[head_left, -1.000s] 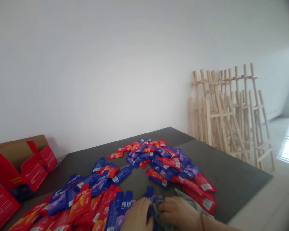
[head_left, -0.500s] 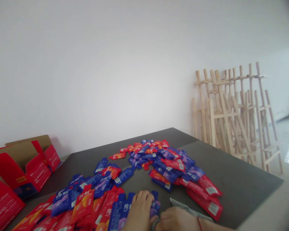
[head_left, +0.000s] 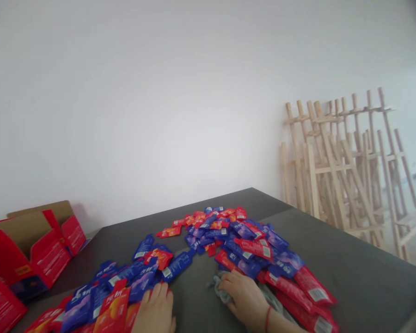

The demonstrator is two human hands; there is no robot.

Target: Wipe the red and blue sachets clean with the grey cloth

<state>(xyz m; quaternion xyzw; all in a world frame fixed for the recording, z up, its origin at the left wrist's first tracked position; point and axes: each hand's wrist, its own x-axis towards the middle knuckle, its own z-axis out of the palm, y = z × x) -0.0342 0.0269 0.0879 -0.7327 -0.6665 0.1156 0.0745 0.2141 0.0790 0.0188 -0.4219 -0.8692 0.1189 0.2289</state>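
My right hand (head_left: 244, 296), with a red cord at its wrist, is closed over a crumpled grey cloth (head_left: 220, 286) and presses it on the dark tabletop (head_left: 201, 300). Part of the cloth trails out under the wrist, against the right heap of red pouches (head_left: 291, 291) and blue pouches (head_left: 242, 231). At the lower edge my left hand (head_left: 156, 305) lies palm down, fingers stretched out, beside the left heap of red pouches (head_left: 114, 305) and blue pouches (head_left: 142, 280). Whatever lies under its palm is hidden.
Open red cardboard boxes (head_left: 52, 249) stand at the left end of the table. More small pouches (head_left: 197, 217) spread toward the back. A white wall (head_left: 159, 115) rises behind, and several wooden easels (head_left: 333, 171) lean there on the right.
My left hand has moved left, off the spot where blue pouches lay, and bare tabletop shows there. My right hand has shifted slightly up with the cloth, now away from the left hand.
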